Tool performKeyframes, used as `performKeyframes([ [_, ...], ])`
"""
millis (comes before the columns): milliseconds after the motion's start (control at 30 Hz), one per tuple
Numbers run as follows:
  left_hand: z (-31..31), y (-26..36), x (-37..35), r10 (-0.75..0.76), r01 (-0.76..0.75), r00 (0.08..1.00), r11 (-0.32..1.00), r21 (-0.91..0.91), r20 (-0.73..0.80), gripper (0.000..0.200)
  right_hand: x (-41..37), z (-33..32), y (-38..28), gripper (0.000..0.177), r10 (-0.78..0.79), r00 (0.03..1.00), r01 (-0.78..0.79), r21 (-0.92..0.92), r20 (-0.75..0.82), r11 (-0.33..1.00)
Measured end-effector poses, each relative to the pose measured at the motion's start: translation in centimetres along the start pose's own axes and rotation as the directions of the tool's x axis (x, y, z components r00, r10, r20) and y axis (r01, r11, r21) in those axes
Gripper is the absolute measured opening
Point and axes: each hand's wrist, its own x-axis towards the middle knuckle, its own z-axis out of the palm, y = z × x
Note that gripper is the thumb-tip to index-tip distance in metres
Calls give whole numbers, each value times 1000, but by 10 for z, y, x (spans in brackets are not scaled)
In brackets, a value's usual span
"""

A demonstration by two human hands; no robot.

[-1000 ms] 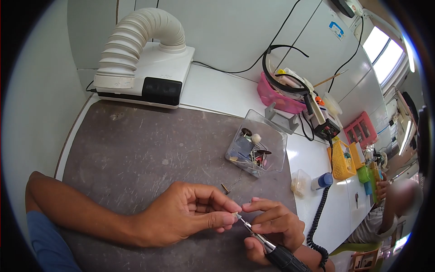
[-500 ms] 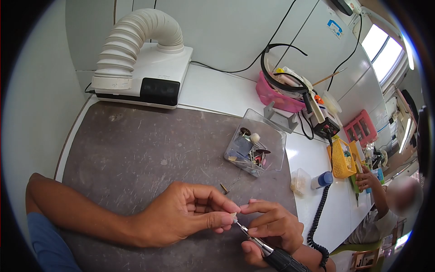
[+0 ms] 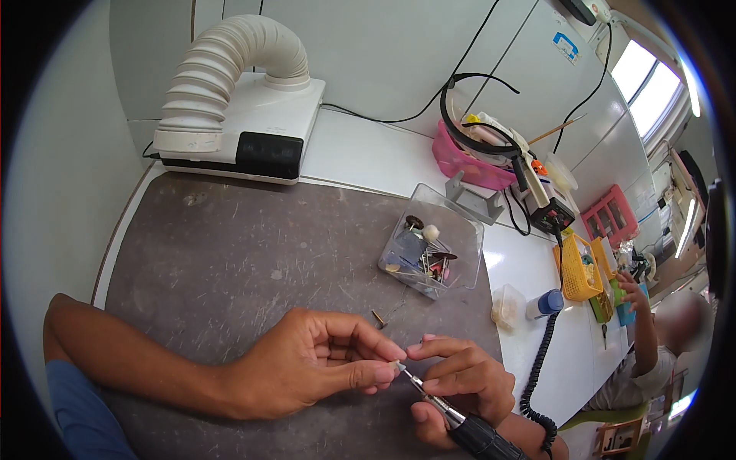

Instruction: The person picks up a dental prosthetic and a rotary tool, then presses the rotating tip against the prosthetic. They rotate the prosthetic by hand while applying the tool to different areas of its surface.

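Near the bottom centre, my left hand point(image 3: 322, 368) pinches a small off-white piece point(image 3: 396, 364) between thumb and fingertips; most of it is hidden, and I cannot make out its exact kind. My right hand point(image 3: 471, 383) is wrapped round a rotary handpiece point(image 3: 451, 415) with a silver nose and black grip. Its slim shank points up and left, and the pale greenish tip point(image 3: 402, 369) is at the small piece. A right fingertip comes close to the left fingertips. Just beyond the hands, a short brass-coloured pin point(image 3: 379, 318) lies on the dark mat point(image 3: 230, 261).
A clear box point(image 3: 469, 264) holds several bits and discs. Behind it are a grey stand point(image 3: 475, 203) and a pink basket point(image 3: 452, 157). The white hose machine point(image 3: 238, 123) stands back left. On the right are a blue-capped bottle point(image 3: 546, 304), coiled cord point(image 3: 529, 383) and a co-worker point(image 3: 644, 360).
The handpiece tip has shifted slightly against the small piece, which now shows less between my fingers. My left hand stays nearly still. The co-worker's hand has risen and moved right.
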Motion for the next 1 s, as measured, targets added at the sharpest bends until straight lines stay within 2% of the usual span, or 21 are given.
performKeyframes([
  [100, 0, 1, 0, 3, -3, 1000, 1000, 4, -1, 21, 2, -2, -2, 25, -10, 998, 10, 0, 55, 1000],
  [200, 1, 0, 0, 0, 0, 1000, 1000, 0, -3, 21, -1, -1, 1, 25, 13, 1000, -13, 14, -4, 1000],
  [300, 0, 0, 0, -1, 1, 1000, 1000, -8, -5, 21, 0, -2, 0, 25, -10, 999, 10, 5, 43, 1000],
  [533, 1, 0, 0, 1, -1, 1000, 1000, 8, -10, 22, 0, -1, 2, 25, 2, 1000, -2, 13, 7, 1000],
  [633, 0, 0, 0, 3, -2, 1000, 1000, 11, -5, 22, 1, -2, 1, 24, -16, 999, 15, 19, 48, 1000],
  [733, 1, -1, 0, 4, -4, 1000, 1000, 5, -12, 22, 0, -2, 2, 25, 4, 1000, -4, 13, -7, 1000],
  [933, 3, 2, -1, 0, 0, 1000, 1000, 12, -17, 21, -7, -5, 7, 32, -14, 997, 12, 29, 72, 999],
  [1000, 2, 1, 0, 4, -4, 1000, 1000, 7, -17, 21, -3, -2, 4, 27, 23, 998, -20, 56, -51, 998],
])
